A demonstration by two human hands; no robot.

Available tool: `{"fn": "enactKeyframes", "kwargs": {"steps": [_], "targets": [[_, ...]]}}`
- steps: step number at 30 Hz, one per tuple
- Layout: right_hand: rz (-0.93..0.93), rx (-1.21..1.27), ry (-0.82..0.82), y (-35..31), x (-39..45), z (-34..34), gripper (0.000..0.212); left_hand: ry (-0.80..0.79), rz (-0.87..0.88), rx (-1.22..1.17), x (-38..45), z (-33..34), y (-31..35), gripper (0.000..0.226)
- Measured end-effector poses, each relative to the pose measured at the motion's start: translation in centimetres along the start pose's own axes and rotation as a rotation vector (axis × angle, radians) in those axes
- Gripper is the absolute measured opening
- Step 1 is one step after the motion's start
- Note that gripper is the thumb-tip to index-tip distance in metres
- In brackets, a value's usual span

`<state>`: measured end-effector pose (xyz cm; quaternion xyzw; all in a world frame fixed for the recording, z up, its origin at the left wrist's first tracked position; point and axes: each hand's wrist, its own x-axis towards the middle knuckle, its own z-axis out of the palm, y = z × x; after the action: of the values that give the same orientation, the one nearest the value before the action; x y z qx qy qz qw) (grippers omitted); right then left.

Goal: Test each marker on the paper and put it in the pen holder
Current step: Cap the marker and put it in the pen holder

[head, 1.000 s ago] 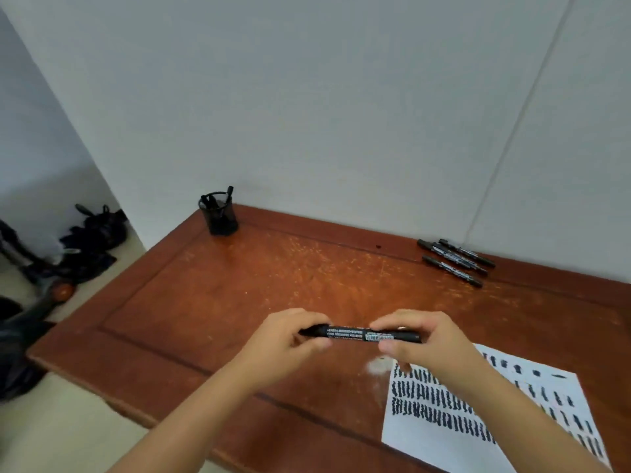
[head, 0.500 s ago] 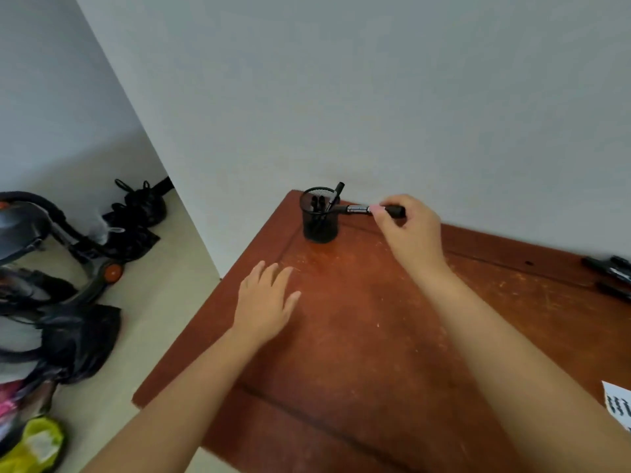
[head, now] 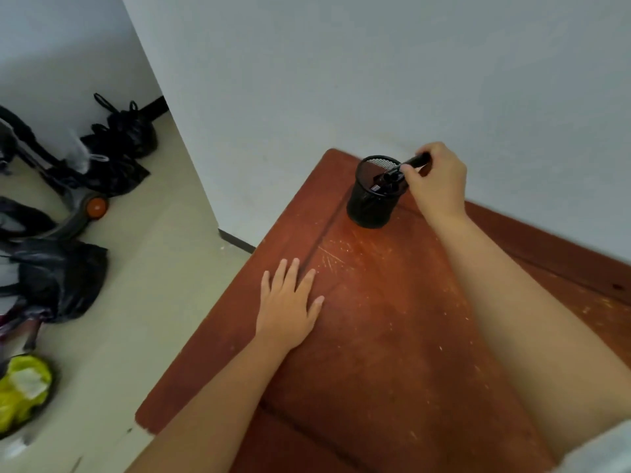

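A black mesh pen holder [head: 370,203] stands at the far left corner of the wooden table [head: 392,336], with a few black markers inside it. My right hand [head: 437,182] is just right of the holder's rim and grips a black marker [head: 415,162], tilted with its lower end over the holder's opening. My left hand [head: 288,302] lies flat on the table near its left edge, fingers spread, holding nothing. The paper and the other markers are out of view.
A white wall runs right behind the table. To the left, on the floor, lie black bags [head: 116,148], a grey device with an orange wheel [head: 95,206] and a yellow-green bag [head: 20,390]. The table's left edge is close to my left hand.
My right hand has carried the marker from the middle of the table to the holder and tilted it down into the opening. My left hand let go and rests flat on the table.
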<state>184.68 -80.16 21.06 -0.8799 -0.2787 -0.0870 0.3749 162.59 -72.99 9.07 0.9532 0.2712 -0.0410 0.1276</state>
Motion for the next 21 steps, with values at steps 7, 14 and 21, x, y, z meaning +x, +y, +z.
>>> {"fn": "enactKeyframes", "kwargs": {"steps": [7,14,21], "targets": [[0.005,-0.154,-0.25,0.9,0.2,1.2,0.036,-0.017,0.003,-0.001,0.1,-0.5,0.1,0.054],[-0.092,-0.208,-0.286,0.2,1.3,-0.6,0.023,-0.028,0.001,0.047,0.0,-0.6,0.4,0.053],[-0.159,-0.12,-0.167,0.5,1.4,-0.8,0.021,0.017,0.016,0.018,-0.1,-0.1,0.4,0.056]]}}
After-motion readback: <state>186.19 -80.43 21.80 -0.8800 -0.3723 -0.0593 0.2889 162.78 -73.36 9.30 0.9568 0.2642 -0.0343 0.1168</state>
